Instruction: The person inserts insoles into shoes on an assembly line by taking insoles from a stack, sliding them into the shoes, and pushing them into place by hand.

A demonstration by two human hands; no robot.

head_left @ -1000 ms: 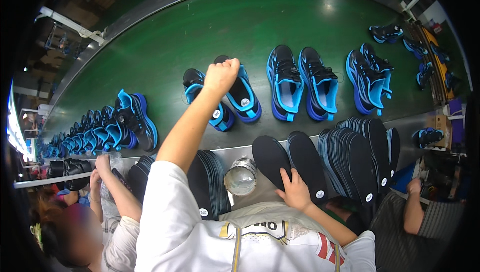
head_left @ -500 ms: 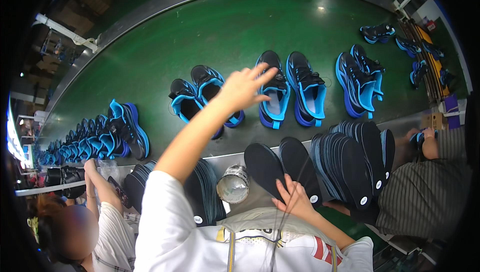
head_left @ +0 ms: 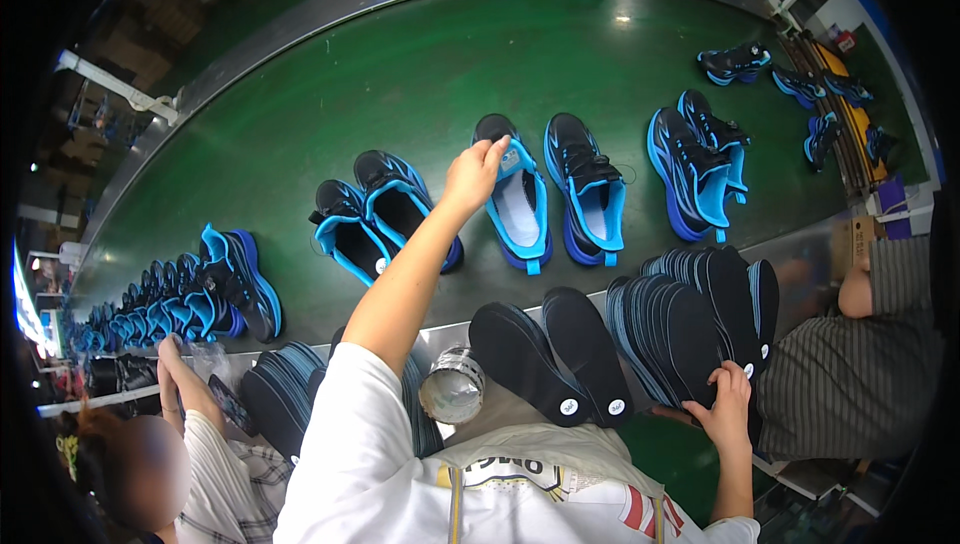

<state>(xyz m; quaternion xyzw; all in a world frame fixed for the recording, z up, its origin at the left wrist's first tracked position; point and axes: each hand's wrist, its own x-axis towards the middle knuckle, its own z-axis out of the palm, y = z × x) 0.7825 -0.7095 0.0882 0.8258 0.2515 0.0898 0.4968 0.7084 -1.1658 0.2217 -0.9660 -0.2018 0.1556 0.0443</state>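
Note:
My left hand (head_left: 478, 172) is closed on the tongue of a black-and-blue sneaker (head_left: 521, 222), pulling the collar open. A pale insole shows inside that shoe. Its mate (head_left: 588, 194) stands just to the right with a loose lace loop. At the lower right, my right hand (head_left: 725, 404) has its fingers curled over the heel end of the top insole (head_left: 680, 339) of a stack, covering part of it. Two black insoles (head_left: 520, 359) with round white stickers lie side by side at the bench edge before me.
Open sneakers (head_left: 385, 209) stand left of my arm, another pair (head_left: 695, 169) at the right. A round clear container (head_left: 452, 389) sits beside the insoles. Co-workers are at both sides, one in a striped top (head_left: 840, 374). A shoe row (head_left: 180, 299) lines the left.
My left hand has gone from spread above the sneaker to closed on its tongue. My right hand has left the two insoles and moved right to the stack. The view has shifted slightly.

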